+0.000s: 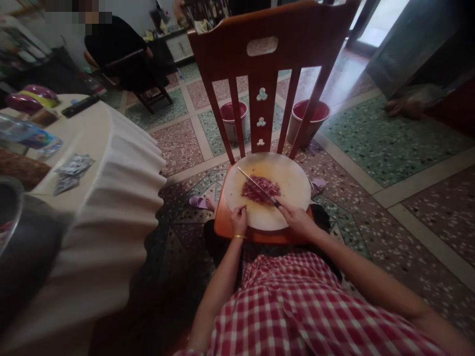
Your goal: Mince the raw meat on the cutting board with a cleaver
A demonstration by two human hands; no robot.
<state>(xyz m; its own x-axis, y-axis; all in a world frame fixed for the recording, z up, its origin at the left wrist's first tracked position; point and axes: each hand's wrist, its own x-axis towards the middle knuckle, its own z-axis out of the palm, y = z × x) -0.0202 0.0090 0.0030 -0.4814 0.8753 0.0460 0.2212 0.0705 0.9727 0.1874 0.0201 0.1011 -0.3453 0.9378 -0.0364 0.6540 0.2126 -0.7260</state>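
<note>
A round white chopping board [293, 173] lies on the orange-brown seat of a wooden chair [230, 47]. Dark red minced meat [272, 189] is heaped at its middle. My right hand [297, 218] grips the dark handle of a knife [256, 184], whose long blade lies slantwise across the meat, tip pointing up and left. At the board's lower left edge, my left hand [239, 220] is closed in a loose fist, and nothing shows between its fingers. A yellow band circles that wrist.
The chair's slatted back rises beyond the board; two buckets [234, 118] with red insides stand behind it. On my left, a cloth-covered table [122, 173] holds a plastic bottle [31, 134], packets [74, 170] and a large metal pot [29, 237]. A person [117, 42] sits farther back.
</note>
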